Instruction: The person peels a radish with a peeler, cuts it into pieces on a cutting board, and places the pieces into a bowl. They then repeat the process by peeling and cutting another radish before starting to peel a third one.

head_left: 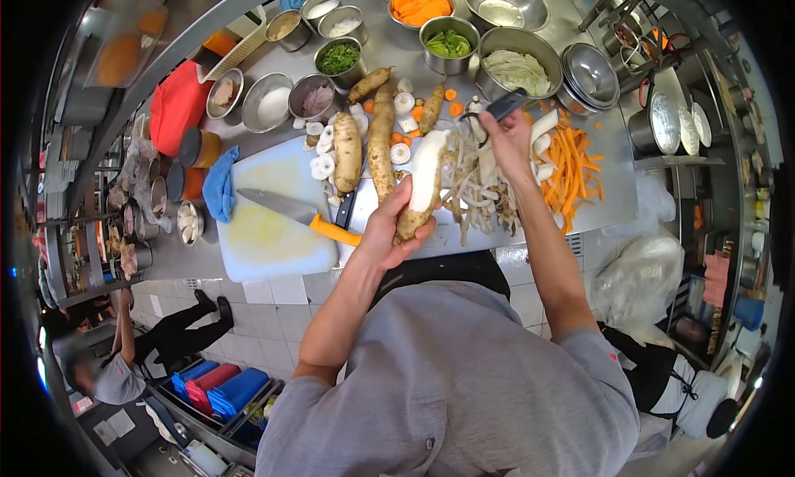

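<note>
My left hand is wrapped round the lower end of a partly peeled root, white on most of its length and brown at the bottom. Above and to the right, my right hand grips a black-handled peeler, its blade end near the root's top. Grey-brown peelings lie heaped beneath, beside orange strips. Unpeeled brown roots and sliced white rounds lie to the left. On the pale cutting board rests a knife with a yellow handle.
Steel bowls of cut vegetables line the counter's far side. A blue cloth lies left of the board, near lidded jars. One person is at lower left, another at lower right. Stacked bowls stand at right.
</note>
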{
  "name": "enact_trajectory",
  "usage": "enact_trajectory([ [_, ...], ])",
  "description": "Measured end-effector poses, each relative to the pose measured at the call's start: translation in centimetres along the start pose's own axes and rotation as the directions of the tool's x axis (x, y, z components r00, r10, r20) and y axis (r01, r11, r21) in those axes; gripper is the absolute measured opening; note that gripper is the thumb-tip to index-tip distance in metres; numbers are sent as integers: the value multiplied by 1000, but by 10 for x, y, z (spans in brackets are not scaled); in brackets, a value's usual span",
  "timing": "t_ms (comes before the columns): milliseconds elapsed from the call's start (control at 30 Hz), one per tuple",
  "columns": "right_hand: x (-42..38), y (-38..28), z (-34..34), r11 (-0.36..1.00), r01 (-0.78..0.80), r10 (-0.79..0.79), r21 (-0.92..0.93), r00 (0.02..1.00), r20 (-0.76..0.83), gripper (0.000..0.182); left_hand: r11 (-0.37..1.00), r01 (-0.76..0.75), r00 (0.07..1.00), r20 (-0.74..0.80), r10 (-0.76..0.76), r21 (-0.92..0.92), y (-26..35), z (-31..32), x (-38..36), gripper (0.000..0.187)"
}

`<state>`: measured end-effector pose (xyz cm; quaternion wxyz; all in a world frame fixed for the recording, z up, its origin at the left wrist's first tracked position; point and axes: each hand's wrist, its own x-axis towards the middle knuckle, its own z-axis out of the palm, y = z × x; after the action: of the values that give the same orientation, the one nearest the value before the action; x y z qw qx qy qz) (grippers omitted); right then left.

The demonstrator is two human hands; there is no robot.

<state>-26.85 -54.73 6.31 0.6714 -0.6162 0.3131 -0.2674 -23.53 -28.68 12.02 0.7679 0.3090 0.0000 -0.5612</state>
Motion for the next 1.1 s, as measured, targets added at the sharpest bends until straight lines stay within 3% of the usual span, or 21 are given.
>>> enact_trajectory([
  [33, 2, 3, 0, 994, 43, -51, -100, 995, -86, 22, 998, -11, 1000, -1, 11, -58, 1, 0, -1, 41],
  [133, -7, -24, 2, 915, 367, -326, 167, 917, -229, 23, 996, -57, 992, -111, 65, 74, 10, 1, 1, 47],
  [267, -63, -43, 15, 935, 225, -271, 274, 952, 143, 31, 996, -73, 994, -81, 77, 60, 12, 6, 6, 51],
  [333, -93, -44, 29, 927, 179, -299, 329, 884, 360, 31, 996, -49, 986, -155, 61, 79, 6, 7, 8, 52],
  [367, -93, -48, 34, 927, 131, -262, 352, 897, 356, 31, 995, -37, 980, -192, 53, 89, 3, 6, 7, 53],
  [433, -91, -57, 39, 917, 35, -187, 398, 919, 348, 30, 991, -25, 994, -103, 38, 129, 4, 11, 3, 54],
  [533, -45, -41, 32, 949, 63, -136, 309, 966, 219, 30, 992, -6, 1000, -13, 8, 126, 2, 9, -1, 53],
  [633, -3, 7, 14, 986, 147, -152, 73, 986, 68, 30, 992, -27, 999, 43, 22, 122, 1, 4, -2, 48],
  [733, -13, -11, 7, 965, 256, -245, 62, 958, -152, 27, 991, -91, 995, -18, 93, 102, 1, 5, -6, 42],
  [767, -22, -27, 11, 919, 359, -331, 166, 928, -173, 26, 992, -96, 994, -39, 99, 87, 2, 4, -5, 41],
  [867, -51, -36, 13, 913, 375, -372, 159, 927, -54, 28, 995, -93, 991, -89, 97, 47, 7, 2, -4, 38],
  [1000, -106, -48, 32, 896, 142, -283, 420, 912, 297, 33, 997, -71, 988, -141, 68, -19, 3, 2, -1, 36],
  [1100, -104, -48, 40, 879, 28, -206, 476, 923, 325, 34, 997, -9, 998, -56, 5, -71, 2, 4, -4, 32],
])
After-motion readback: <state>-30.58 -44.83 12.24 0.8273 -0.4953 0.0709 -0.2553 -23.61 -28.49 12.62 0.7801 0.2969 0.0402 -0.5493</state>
